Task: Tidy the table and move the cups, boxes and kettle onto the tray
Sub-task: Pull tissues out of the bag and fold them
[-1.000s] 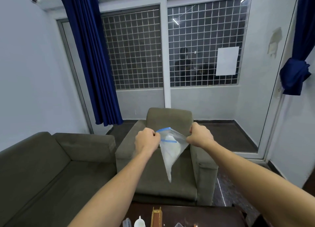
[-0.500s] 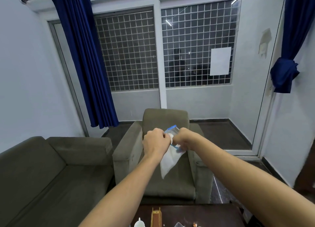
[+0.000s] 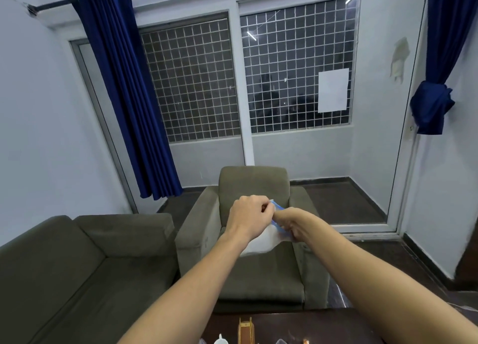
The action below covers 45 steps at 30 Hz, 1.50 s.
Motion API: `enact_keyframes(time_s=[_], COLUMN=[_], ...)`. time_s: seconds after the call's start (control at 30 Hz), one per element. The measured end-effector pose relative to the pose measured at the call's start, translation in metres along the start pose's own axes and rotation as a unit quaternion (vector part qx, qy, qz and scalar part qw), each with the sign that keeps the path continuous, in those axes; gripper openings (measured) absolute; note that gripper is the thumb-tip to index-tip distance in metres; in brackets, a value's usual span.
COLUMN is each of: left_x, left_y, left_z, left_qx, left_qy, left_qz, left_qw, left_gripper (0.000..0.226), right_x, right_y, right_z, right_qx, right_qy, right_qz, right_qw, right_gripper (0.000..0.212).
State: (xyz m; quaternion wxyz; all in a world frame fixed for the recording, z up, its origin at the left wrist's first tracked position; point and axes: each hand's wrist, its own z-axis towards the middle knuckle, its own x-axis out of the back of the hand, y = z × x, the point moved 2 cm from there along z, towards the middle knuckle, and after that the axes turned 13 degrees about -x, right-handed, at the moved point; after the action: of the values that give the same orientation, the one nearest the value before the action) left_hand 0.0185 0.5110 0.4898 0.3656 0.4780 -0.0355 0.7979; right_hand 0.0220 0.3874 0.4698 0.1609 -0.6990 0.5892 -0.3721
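I hold a clear plastic zip bag [image 3: 261,241] with a blue seal strip out in front of me, above the armchair. My left hand [image 3: 249,218] and my right hand [image 3: 291,223] are both pinched on its top edge, close together and touching. The bag hangs crumpled below my fingers with something white inside. At the bottom edge of the view lies the dark wooden table [image 3: 323,325]; on it a wooden holder [image 3: 245,332], a white bottle top [image 3: 220,339] and small items barely show. No cups, boxes, kettle or tray are visible.
A grey-green armchair [image 3: 253,186] stands straight ahead behind the table. A matching sofa [image 3: 77,253] is at the left. Blue curtains [image 3: 124,85] and grilled windows fill the far wall. A glass door frame is at the right.
My hands were apart, stretching the bag's mouth wide. They have come together and the bag is now pinched and bunched between them, held slightly lower.
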Motion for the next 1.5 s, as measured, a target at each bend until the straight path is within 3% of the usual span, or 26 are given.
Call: enact_keyframes(time_s=[0.13, 0.3, 0.4, 0.5, 0.6, 0.67, 0.77, 0.9, 1.03, 1.1, 1.17, 1.23, 1.37, 1.5], left_x=[0.001, 0.006, 0.008, 0.010, 0.010, 0.010, 0.012, 0.012, 0.007, 0.006, 0.003, 0.003, -0.005, -0.013], left_y=[-0.005, -0.014, -0.021, -0.027, -0.032, -0.034, -0.035, -0.041, -0.077, -0.097, -0.110, -0.115, -0.119, -0.117], left_z=[0.003, -0.001, -0.006, -0.008, -0.010, -0.011, -0.013, -0.016, -0.017, -0.018, -0.020, -0.024, -0.024, -0.024], left_qx=[-0.005, 0.008, 0.017, 0.047, 0.077, 0.083, 0.080, 0.105, 0.241, 0.332, 0.386, 0.386, 0.338, 0.332], left_qy=[-0.011, 0.001, 0.008, 0.032, 0.046, 0.043, 0.044, 0.080, 0.201, 0.165, 0.104, 0.044, 0.048, 0.091], left_qz=[-0.062, -0.132, -0.174, -0.225, -0.281, -0.308, -0.342, -0.411, -0.240, -0.301, -0.437, -0.507, -0.497, -0.510], left_qw=[0.998, 0.991, 0.984, 0.973, 0.956, 0.947, 0.935, 0.902, 0.919, 0.879, 0.806, 0.769, 0.798, 0.788], left_gripper=[0.030, 0.024, 0.022, 0.020, 0.014, 0.014, 0.018, 0.046, 0.050, 0.058, 0.069, 0.069, 0.043, 0.024], right_x=[-0.006, -0.015, -0.014, -0.013, -0.013, -0.013, -0.012, -0.008, 0.002, 0.010, 0.017, 0.021, 0.025, 0.021], right_y=[0.006, -0.001, -0.008, -0.013, -0.021, -0.022, -0.024, -0.024, -0.023, -0.023, -0.021, -0.018, -0.015, -0.008], right_z=[0.014, 0.024, 0.024, 0.014, 0.016, 0.014, 0.012, 0.007, -0.007, -0.018, -0.026, -0.031, -0.029, -0.019], right_qx=[-0.015, 0.033, 0.091, 0.096, 0.137, 0.170, 0.221, 0.279, 0.320, 0.345, 0.362, 0.364, 0.301, 0.158], right_qy=[-0.003, 0.031, 0.062, 0.139, 0.131, 0.136, 0.150, 0.165, 0.096, 0.046, 0.000, -0.027, -0.081, -0.138], right_qz=[0.062, 0.036, 0.054, -0.007, 0.011, 0.009, -0.004, 0.004, 0.011, 0.001, -0.022, -0.042, 0.010, 0.092], right_qw=[0.998, 0.998, 0.992, 0.986, 0.982, 0.976, 0.964, 0.946, 0.943, 0.937, 0.932, 0.930, 0.950, 0.973], right_gripper=[0.026, 0.017, 0.033, 0.036, 0.030, 0.015, 0.025, 0.036, 0.035, 0.034, 0.033, 0.028, 0.024, 0.033])
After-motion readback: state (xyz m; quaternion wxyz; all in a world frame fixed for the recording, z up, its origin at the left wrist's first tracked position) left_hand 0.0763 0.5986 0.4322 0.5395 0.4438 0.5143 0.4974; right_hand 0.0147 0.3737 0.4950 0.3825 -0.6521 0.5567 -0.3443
